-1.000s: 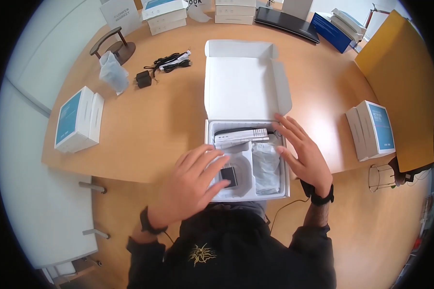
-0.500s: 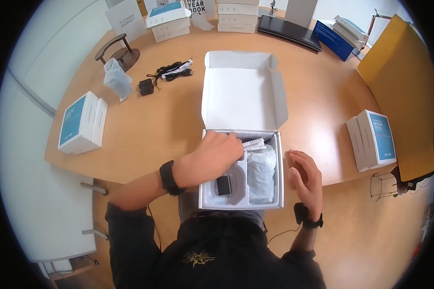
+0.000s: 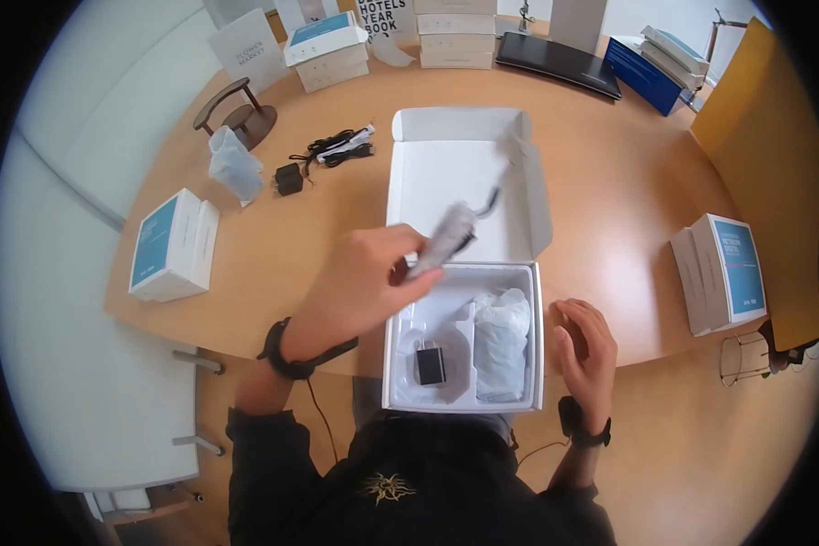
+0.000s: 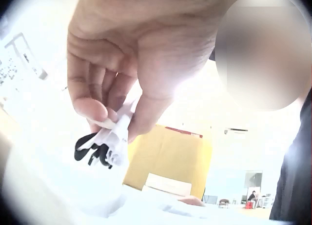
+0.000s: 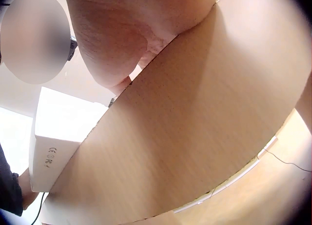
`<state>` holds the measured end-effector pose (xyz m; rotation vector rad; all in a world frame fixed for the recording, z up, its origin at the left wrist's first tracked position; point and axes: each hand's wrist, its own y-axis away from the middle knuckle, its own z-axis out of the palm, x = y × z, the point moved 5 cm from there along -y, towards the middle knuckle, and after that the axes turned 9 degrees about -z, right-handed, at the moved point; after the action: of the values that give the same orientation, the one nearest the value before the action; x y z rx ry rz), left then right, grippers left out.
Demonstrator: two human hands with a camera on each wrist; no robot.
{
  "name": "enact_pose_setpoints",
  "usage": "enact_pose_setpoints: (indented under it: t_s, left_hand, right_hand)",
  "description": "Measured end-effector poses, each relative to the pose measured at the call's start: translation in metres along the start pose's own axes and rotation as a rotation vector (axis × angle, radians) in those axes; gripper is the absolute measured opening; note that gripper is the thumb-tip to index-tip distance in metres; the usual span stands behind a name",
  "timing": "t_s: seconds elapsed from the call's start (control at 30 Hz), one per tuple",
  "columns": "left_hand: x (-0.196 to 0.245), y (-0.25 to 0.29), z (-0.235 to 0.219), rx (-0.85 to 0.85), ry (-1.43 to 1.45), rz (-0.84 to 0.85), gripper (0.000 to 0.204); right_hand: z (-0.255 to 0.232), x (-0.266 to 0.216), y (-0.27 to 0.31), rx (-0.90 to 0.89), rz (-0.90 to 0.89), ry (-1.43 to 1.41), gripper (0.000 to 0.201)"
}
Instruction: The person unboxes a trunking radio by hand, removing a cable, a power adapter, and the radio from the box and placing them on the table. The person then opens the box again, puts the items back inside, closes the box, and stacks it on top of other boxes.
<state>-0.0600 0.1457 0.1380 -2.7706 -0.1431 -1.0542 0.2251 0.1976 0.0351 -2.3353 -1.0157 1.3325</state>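
My left hand [image 3: 346, 278] pinches a black cable bundle [image 3: 449, 238] in a white wrap, over the back left of the open white box [image 3: 388, 373]. In the left wrist view, thumb and fingers close around the white wrap [image 4: 117, 139], with black cable loops [image 4: 85, 148] sticking out. A black power adapter [image 3: 430, 366] lies in the box's round front-left compartment. Beside it, a white plastic-wrapped item [image 3: 502, 350] fills the right compartment. My right hand [image 3: 589, 355] is at the table edge, right of the box, its fingers loosely bent and holding nothing.
Further left on the table [image 3: 628, 182] lie a black adapter [image 3: 288, 179], cables [image 3: 341, 146] and a translucent bag [image 3: 235, 168]. Boxes with blue labels stand left [image 3: 168, 250] and right [image 3: 723, 273]. A black laptop [image 3: 560, 64] lies at the back. The box's lid [image 3: 450, 182] stands raised.
My left hand has reached into the box's back compartment and lifted out the wrapped cable bundle. The right hand has moved off the box's right side to the table edge.
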Motion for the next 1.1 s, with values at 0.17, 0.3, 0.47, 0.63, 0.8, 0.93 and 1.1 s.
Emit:
enact_pose_setpoints:
  t_s: [0.17, 0.3, 0.47, 0.63, 0.8, 0.93, 1.1]
  left_hand:
    - [-0.033, 0.001, -0.063, 0.337, -0.047, -0.112, 0.025]
    - [-0.067, -0.033, -0.111, 0.503, -0.237, -0.132, 0.027]
    - [-0.126, -0.091, -0.119, 0.482, -0.493, -0.064, 0.028]
    - [-0.165, -0.142, -0.099, 0.322, -0.719, -0.022, 0.020]
    - [-0.208, -0.179, -0.078, 0.225, -0.849, -0.022, 0.019]
    - [-0.214, -0.178, -0.074, 0.133, -0.856, -0.125, 0.032]
    - [-0.206, -0.159, -0.087, 0.226, -0.676, -0.023, 0.053]
  right_hand:
    - [0.002, 0.001, 0.002, 0.068, -0.042, 0.088, 0.024]
    - [0.005, 0.000, 0.000, 0.082, -0.061, 0.130, 0.023]
    - [0.005, 0.000, 0.001, 0.097, -0.067, 0.151, 0.022]
    - [0.004, 0.001, 0.002, 0.117, -0.064, 0.156, 0.022]
    - [0.003, 0.001, 0.002, 0.132, -0.061, 0.155, 0.020]
    - [0.002, 0.000, 0.001, 0.130, -0.082, 0.150, 0.020]
    - [0.003, 0.000, 0.002, 0.121, -0.075, 0.170, 0.020]
